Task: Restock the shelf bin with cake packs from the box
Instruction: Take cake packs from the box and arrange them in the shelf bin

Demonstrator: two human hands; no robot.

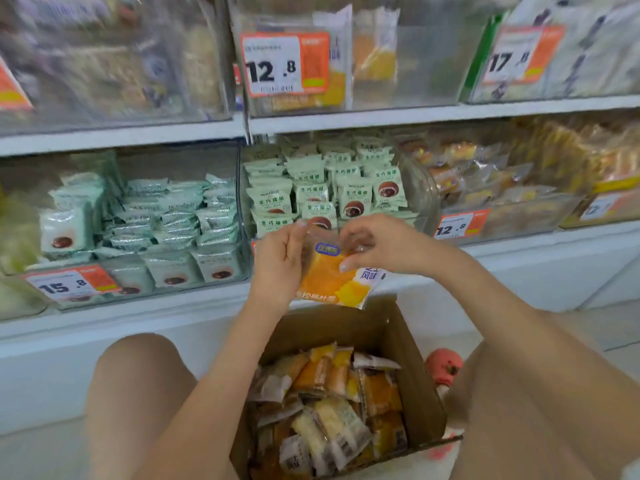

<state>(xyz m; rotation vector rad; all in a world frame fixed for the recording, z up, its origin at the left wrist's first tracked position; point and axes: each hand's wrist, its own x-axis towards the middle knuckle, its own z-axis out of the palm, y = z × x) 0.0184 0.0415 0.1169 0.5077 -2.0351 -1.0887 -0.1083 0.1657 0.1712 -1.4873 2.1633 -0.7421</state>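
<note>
From the head camera, the step in hand looks like carrying one cake pack [332,275] from the box [415,386] up toward a shelf bin [398,64], the half-empty upper one with matching orange packs being the likely target. The next move calls for lifting it over that bin's front wall. The left hand [280,265] curls its fingers round the pack's left edge; the right hand [374,244] pinches its top right corner, fingers bent. The pack hangs above the open box, before the lower shelf.

You see the top-left bins [104,64] smeared by blur, contents unreadable | cake pack [332,275] top edge hidden behind your fingers | cardboard box [408,368] near wall cut off by the bottom edge | pink object [444,367] beside the box half hidden, unidentifiable
</note>
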